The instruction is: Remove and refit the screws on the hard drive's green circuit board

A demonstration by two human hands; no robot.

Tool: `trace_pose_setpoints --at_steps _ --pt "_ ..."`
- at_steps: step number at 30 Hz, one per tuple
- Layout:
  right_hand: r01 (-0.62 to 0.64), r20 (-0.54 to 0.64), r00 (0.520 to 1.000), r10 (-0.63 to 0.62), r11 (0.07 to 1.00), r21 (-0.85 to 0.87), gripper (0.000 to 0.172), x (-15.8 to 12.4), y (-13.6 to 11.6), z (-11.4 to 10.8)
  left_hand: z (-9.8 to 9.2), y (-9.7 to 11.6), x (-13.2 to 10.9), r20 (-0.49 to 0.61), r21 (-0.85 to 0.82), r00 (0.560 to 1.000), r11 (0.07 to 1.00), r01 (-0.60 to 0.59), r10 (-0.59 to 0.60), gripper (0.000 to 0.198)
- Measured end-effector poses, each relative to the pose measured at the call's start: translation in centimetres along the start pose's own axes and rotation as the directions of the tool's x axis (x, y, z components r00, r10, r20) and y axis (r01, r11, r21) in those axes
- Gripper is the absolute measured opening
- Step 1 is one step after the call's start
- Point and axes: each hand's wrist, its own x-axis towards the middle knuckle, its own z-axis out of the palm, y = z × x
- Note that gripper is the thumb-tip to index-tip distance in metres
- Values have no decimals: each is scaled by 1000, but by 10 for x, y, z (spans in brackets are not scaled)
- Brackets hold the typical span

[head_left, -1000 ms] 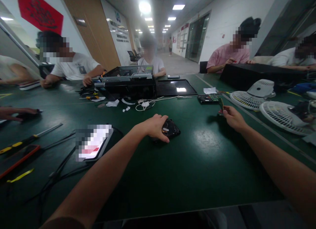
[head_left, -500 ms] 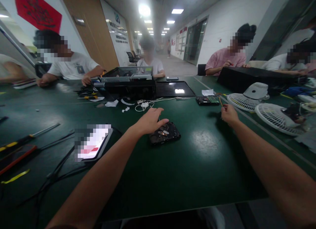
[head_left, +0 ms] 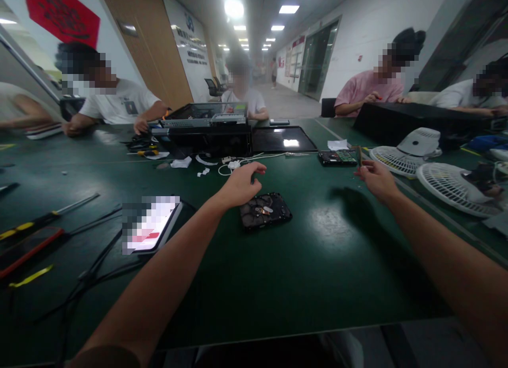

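Note:
A black hard drive (head_left: 266, 213) lies on the green table, a small silvery part showing on its upper face. Just behind its left edge hovers my left hand (head_left: 243, 185), fingers bent and thumb apart, with nothing visible between them. Farther right, above the tabletop, my right hand (head_left: 375, 178) pinches a thin, flat brownish piece (head_left: 360, 155), seen nearly edge-on; I cannot make out its kind. A second hard drive (head_left: 337, 157) with a green circuit board rests just left of that hand.
At left are a lit phone (head_left: 153, 228), a screwdriver (head_left: 51, 217) and black cables (head_left: 99, 262). An open computer case (head_left: 202, 130) and a dark panel (head_left: 283, 139) stand ahead. White fan parts (head_left: 456, 191) sit right. Several people sit around the table.
My right hand has lifted slightly, and the thin piece in it has turned more upright. My left hand's thumb has drawn in, away from the hard drive, exposing more of it.

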Motion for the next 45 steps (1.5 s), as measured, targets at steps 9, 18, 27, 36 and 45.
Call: trace_pose_setpoints --at_steps 9,18,27,36,45 --pt "-207 267 964 -1 629 750 33 -41 -86 71 2 -27 -2 208 289 974 957 26 -89 44" --pt "-487 496 864 92 405 774 25 -77 -91 85 16 -36 -4 350 268 933 963 -13 -84 43" --pt "-550 549 828 117 361 753 25 -84 -95 77 26 -31 -4 385 256 921 965 -50 -54 44" --pt "-531 584 811 -18 395 749 25 -108 -111 79 30 -5 -7 323 165 945 980 -110 52 39" --pt "-487 598 776 -200 412 770 21 -120 -118 79 14 33 -9 185 38 976 992 -121 112 36"
